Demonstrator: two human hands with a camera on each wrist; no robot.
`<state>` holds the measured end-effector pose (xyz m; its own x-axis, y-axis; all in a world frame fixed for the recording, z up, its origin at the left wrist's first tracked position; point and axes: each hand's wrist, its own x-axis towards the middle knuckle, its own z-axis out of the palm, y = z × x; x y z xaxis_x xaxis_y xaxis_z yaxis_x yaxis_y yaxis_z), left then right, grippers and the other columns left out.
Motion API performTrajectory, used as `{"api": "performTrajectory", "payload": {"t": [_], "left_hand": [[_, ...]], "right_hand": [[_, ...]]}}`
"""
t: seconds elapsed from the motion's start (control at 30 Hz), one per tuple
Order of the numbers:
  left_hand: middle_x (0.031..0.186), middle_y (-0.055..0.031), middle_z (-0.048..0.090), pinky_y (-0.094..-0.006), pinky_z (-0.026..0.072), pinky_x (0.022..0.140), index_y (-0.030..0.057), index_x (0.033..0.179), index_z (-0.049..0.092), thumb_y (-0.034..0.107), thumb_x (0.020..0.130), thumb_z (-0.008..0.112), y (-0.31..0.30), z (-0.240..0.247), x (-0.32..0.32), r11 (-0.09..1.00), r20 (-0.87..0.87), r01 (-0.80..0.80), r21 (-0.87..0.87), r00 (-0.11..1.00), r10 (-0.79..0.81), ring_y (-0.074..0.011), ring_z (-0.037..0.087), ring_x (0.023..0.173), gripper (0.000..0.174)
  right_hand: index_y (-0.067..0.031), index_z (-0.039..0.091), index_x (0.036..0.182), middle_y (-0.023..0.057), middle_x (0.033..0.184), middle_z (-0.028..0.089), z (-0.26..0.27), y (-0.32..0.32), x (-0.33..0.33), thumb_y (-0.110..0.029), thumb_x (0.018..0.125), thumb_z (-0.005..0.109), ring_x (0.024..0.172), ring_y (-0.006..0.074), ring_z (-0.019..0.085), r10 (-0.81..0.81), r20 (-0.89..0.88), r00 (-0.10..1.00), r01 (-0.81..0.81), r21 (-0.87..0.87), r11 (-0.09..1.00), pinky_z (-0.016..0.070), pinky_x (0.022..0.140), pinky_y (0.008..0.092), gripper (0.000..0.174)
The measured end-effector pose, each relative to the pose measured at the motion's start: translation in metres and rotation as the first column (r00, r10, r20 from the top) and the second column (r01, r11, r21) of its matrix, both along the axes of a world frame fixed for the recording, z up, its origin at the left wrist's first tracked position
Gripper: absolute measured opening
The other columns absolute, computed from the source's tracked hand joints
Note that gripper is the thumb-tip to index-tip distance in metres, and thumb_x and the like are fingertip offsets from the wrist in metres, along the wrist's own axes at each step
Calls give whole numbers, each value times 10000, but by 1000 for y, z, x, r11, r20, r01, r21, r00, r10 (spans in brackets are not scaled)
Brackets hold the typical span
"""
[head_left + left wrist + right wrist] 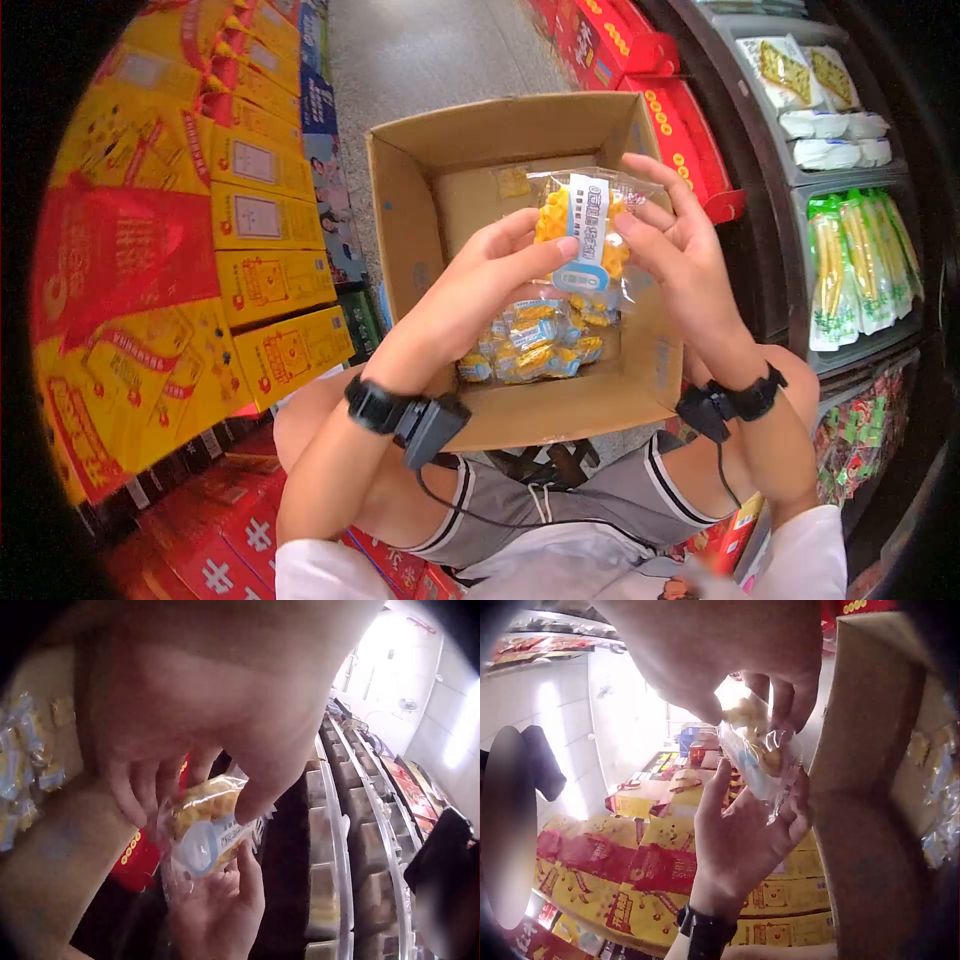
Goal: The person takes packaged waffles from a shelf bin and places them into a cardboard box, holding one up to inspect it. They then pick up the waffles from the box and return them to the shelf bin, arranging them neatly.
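Both hands hold a clear snack packet (585, 240) above an open cardboard box (530, 412). Yellow, crinkled pieces show through its film, behind a white and blue label. My left hand (475, 280) pinches the packet's left side, thumb across the label. At the other side my right hand (685, 250) grips the edge, its thumb on the front. In the left wrist view the packet (206, 825) sits between the two hands; the right wrist view shows its film (761, 754) catching light. Several similar small packets (535, 345) lie piled inside the box, with a lone one (514, 182) farther back.
Stacked yellow gift boxes (265, 220) line the left side. On the right, red boxes (675, 130) and a dark shelf with bagged goods (850, 270) stand close by. Grey floor (430, 50) stretches ahead. The cardboard box stands between the person's legs.
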<state>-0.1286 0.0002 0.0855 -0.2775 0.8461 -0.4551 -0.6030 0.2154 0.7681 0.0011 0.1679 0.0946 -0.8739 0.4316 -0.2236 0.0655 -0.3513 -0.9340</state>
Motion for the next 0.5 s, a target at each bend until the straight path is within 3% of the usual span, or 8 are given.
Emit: {"api": "performTrajectory", "payload": {"t": [0.07, 0.2, 0.33, 0.43, 0.5], "left_hand": [[1257, -48, 629, -327, 493, 967, 42, 1337, 558, 262, 1008, 615, -3, -7, -3, 999, -68, -38, -26, 997, 36, -133, 583, 1175, 400], [1164, -68, 679, -288, 471, 956, 27, 1314, 579, 311, 988, 663, -8, -11, -8, 996, -106, -91, -6, 990, 90, -116, 595, 1107, 440], [1130, -60, 690, -254, 483, 911, 15, 1265, 608, 265, 1005, 653, -11, -11, 0, 1000, -96, -26, 16, 995, 28, -91, 615, 1032, 364], [1105, -49, 695, -238, 499, 874, 9, 1229, 625, 242, 1010, 648, -17, -13, 7, 1000, -131, 2, -14, 991, -3, -78, 627, 987, 321], [1094, -45, 698, -240, 515, 854, 10, 1207, 635, 241, 1010, 648, -21, -15, 11, 998, -123, -56, -21, 991, 53, -78, 638, 978, 304]], "right_hand": [[-19, 465, 1386, 115, 1176, 682, -5, 5, -2, -108, 980, 629, 1041, 113, 650, -9, 30, 1000, 11, -78, 997, 516, 909, 267, 447], [-1, 571, 1267, 88, 1149, 685, -9, 9, -4, -137, 981, 642, 1023, 110, 653, 180, 62, 982, -167, -180, 969, 522, 895, 268, 325], [-26, 583, 1314, 60, 1085, 681, -13, 3, -2, -182, 966, 683, 964, 94, 644, 364, 117, 924, -359, -62, 931, 524, 820, 250, 394], [-24, 592, 1313, 54, 1070, 689, -13, 7, 4, -204, 961, 692, 942, 87, 643, 376, 239, 895, -402, 68, 913, 522, 822, 257, 407], [-26, 597, 1311, 49, 1061, 692, -12, 9, 7, -242, 960, 694, 921, 83, 642, 293, 196, 936, -315, 89, 945, 517, 817, 256, 424]]}}
